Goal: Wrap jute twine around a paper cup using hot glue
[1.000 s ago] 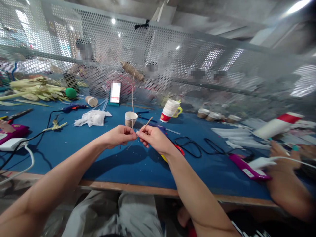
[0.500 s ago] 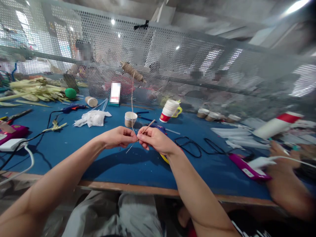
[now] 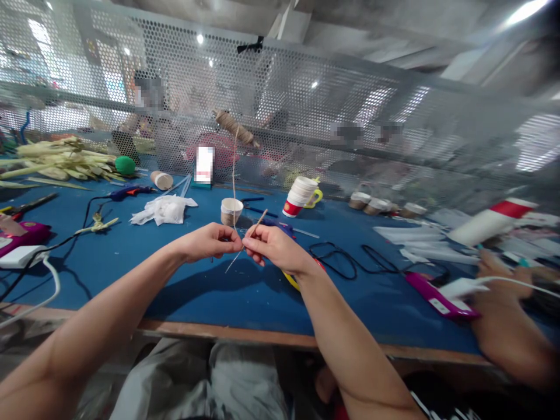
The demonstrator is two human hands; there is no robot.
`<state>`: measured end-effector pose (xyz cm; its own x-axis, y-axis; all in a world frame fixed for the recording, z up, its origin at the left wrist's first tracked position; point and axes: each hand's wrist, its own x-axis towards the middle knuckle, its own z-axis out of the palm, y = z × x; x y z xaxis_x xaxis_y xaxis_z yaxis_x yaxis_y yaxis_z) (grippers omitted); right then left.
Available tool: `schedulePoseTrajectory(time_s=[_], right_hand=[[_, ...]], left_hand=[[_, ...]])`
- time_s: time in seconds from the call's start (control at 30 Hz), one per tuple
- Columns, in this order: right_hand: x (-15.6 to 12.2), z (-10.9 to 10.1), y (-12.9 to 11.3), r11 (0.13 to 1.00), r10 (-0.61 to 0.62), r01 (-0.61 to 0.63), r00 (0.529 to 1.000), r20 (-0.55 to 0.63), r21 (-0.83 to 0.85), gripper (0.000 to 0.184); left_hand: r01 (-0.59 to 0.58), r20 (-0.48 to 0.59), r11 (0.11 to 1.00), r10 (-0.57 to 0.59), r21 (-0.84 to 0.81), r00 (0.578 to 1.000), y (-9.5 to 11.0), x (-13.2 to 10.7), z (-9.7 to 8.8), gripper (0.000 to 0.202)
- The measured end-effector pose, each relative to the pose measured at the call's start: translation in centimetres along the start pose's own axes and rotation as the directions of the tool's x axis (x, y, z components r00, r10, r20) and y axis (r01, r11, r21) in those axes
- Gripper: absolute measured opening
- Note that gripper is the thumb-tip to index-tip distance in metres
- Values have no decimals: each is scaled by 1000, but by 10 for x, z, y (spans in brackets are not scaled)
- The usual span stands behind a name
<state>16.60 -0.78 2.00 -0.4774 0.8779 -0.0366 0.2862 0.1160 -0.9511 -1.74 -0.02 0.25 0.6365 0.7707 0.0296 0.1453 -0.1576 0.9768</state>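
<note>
My left hand [image 3: 213,242] is closed in a pinch on a strand of twine [image 3: 234,181], which runs down from a wound spool [image 3: 235,127] hanging at the mesh. Right beside it, my right hand [image 3: 275,248] pinches a thin brown stick [image 3: 261,220] that slants up between thumb and finger. A thin pale end [image 3: 233,265] pokes out below the fingertips. Both sets of fingertips meet above the blue tabletop; how the twine lies on the stick there is hidden. Just behind them stands a small paper cup with a brown lower part [image 3: 230,213].
Stacked paper cups [image 3: 300,195] stand behind my right hand. A yellow-handled tool [image 3: 291,282] lies partly under my right wrist, near a black cable [image 3: 336,262]. Crumpled white tissue [image 3: 164,210] and a glue gun [image 3: 129,191] are at left. Another person's arm [image 3: 507,315] rests at right.
The stick has turned slightly more upright, and its upper end has moved left. The pale end below the fingers shows straighter. Both hands stay in nearly the same place.
</note>
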Motion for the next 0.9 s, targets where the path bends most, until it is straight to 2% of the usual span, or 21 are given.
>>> schedulePoseTrajectory(time_s=[0.17, 0.4, 0.63, 0.9], right_hand=[[0, 0, -1, 1000, -12, 12, 1000, 7, 22, 24], [0, 1, 1, 996, -45, 44, 999, 14, 79, 28], [3, 4, 5, 1000, -20, 17, 992, -124, -22, 33], [2, 2, 2, 996, -12, 14, 1000, -25, 90, 31]], left_hand=[[4, -2, 1000, -4, 29, 1000, 2, 0, 1, 26], [17, 18, 994, -15, -109, 1000, 2, 0, 3, 28], [9, -114, 1000, -7, 14, 994, 4, 1, 8, 32], [37, 14, 981, -35, -188, 999, 1, 1, 4, 34]])
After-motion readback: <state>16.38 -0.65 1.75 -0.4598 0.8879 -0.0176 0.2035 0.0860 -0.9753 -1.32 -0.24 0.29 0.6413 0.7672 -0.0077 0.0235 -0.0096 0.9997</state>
